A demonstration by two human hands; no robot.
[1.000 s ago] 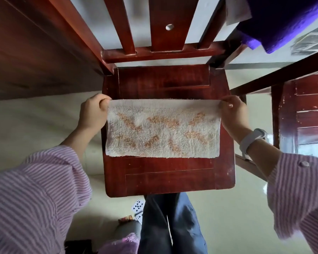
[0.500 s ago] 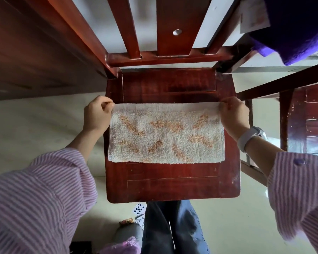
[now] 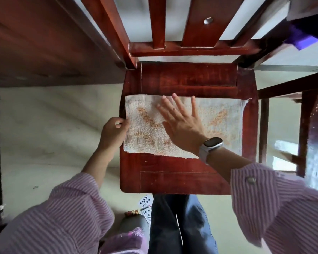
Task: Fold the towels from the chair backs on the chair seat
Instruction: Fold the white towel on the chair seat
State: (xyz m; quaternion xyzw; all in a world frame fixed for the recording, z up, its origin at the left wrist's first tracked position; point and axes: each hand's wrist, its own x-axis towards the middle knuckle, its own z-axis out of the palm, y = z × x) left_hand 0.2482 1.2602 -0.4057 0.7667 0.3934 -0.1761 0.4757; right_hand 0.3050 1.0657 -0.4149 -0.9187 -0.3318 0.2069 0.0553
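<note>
- Smoothing is the step in hand: the right hand (image 3: pixel 184 123) lies flat on the cream towel (image 3: pixel 218 121), fingers straight and spread, palm pressing near the towel's middle, gripping nothing.
- The left hand (image 3: pixel 114 131) is at the towel's left edge, thumb and fingers curled in a pinch on that edge, just off the left side of the chair seat (image 3: pixel 173 180).
- The towel rests on the chair seat as a wide band, spanning nearly the full width of the seat, with bare wood showing behind it and in front of it.
- Judgement: this towel appears to be folded at least once lengthwise; layers cannot be counted from this view. A further fold across its width probably remains.
- A purple towel (image 3: pixel 305 33) hangs at the upper right, beyond the seat's back right corner, on what looks like a neighbouring chair back; it appears unfolded and still to be done.
- No finished folded towel is visible on the seat beside the cream one.
- Overall judgement: the task is early to midway.
</note>
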